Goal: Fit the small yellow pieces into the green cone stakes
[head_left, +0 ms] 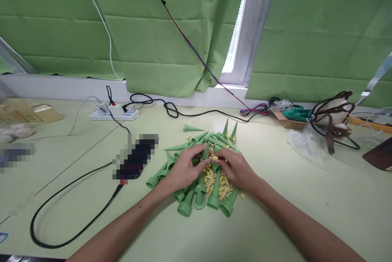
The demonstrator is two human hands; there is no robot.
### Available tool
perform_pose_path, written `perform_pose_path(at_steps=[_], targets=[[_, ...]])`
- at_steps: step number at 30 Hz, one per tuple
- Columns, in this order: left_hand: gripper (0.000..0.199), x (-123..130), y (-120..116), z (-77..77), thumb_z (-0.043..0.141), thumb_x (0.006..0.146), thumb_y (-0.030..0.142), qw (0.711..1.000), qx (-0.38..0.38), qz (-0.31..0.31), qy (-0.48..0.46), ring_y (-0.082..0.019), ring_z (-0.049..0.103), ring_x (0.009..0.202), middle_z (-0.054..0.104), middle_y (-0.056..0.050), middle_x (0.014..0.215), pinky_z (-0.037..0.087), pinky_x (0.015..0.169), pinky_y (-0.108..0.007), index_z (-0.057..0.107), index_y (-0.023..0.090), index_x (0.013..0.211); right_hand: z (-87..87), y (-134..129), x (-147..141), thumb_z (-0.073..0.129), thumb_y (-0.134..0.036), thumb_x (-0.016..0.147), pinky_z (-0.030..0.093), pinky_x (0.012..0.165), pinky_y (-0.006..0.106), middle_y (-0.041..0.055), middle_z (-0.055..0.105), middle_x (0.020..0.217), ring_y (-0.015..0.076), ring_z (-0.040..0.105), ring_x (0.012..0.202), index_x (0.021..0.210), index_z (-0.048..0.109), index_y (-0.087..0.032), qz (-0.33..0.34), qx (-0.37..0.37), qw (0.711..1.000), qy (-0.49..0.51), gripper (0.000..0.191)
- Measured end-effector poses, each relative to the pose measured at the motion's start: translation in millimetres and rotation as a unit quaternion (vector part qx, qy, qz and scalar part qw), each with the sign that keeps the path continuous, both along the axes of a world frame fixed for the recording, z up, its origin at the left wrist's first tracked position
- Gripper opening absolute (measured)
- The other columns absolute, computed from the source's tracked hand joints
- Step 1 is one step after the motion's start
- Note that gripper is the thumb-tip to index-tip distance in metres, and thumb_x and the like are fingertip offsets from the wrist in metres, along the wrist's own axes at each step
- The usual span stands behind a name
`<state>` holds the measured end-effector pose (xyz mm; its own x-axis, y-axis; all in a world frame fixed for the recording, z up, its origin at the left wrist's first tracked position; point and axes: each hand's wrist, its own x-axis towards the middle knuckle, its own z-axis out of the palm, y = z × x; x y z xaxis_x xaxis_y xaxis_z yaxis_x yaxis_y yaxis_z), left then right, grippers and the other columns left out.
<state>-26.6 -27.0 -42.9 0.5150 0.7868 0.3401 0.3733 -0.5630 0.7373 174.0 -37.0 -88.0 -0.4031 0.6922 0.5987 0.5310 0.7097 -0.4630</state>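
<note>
Green plastic cones (216,188) lie in a pile around a heap of small yellow parts (225,186) at the middle of the table. My left hand (186,169) is closed on a green cone (206,151), which points upward over the pile. Just to its right my right hand (235,166) pinches a small yellow piece (213,157) against the cone's lower side. The fingertips of both hands nearly meet. Behind the pile, two cones (234,132) stand upright with yellow pieces at their bases. One more cone (192,128) lies on its side at the back.
A phone (137,157) with a black cable lies left of the pile. Behind it is a white power strip (114,114). At the right are a cardboard box (286,119), clear plastic bags (304,143) and a bag with brown straps (335,117). Green curtains hang behind the table (294,213).
</note>
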Motion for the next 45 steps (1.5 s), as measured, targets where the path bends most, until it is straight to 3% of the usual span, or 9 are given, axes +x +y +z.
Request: perform_pose_path(at_steps=[6,11,23,32,45], targets=[[0.014,-1,0,-2.6,0.053,0.092,0.019,0.999,0.047,-0.015,0.003,-0.02,0.058,0.087,0.066,-0.005,0.093,0.046,0.078,-0.031,0.066,0.018,0.097,-0.3,1,1,0.043,-0.022,0.099,0.04,0.062,0.027,0.0018,0.056,0.078,0.0156,0.051,0.068,0.093,0.052,-0.021,0.008,-0.008,1.0,0.002,0.011],[0.021,-3,1,-7.7,0.052,0.092,0.015,0.995,0.093,-0.032,-0.009,-0.023,0.057,0.099,0.066,-0.009,0.104,0.047,0.088,-0.037,0.066,0.019,0.107,-0.2,1,1,0.044,-0.023,0.099,0.041,0.062,0.027,0.0019,0.056,0.077,0.0157,0.051,0.067,0.091,0.052,-0.021,-0.003,-0.001,1.0,0.002,0.012],[0.027,-5,5,-12.3,0.05,0.092,0.007,0.985,0.159,-0.068,-0.019,-0.022,0.055,0.1,0.065,-0.009,0.104,0.048,0.088,-0.038,0.065,0.019,0.11,1.1,0,3,0.044,-0.023,0.099,0.04,0.06,0.028,0.0017,0.056,0.075,0.0171,0.053,0.066,0.092,0.052,-0.023,-0.012,0.002,1.0,0.004,0.01],[0.029,-7,9,-14.1,0.052,0.093,0.01,0.979,0.189,-0.068,-0.026,-0.022,0.058,0.106,0.067,-0.009,0.109,0.05,0.093,-0.04,0.066,0.021,0.117,2.9,-1,3,0.045,-0.022,0.098,0.041,0.06,0.029,0.0026,0.059,0.077,0.0175,0.054,0.067,0.094,0.053,-0.023,-0.009,0.002,1.0,0.006,0.009],[0.026,-7,10,-11.8,0.053,0.093,0.01,0.973,0.214,-0.076,-0.034,-0.023,0.059,0.103,0.068,-0.01,0.106,0.052,0.089,-0.041,0.067,0.018,0.113,1.1,1,3,0.048,-0.022,0.098,0.042,0.059,0.028,0.0023,0.06,0.077,0.0166,0.055,0.066,0.094,0.055,-0.021,-0.007,0.023,1.0,0.013,0.008]])
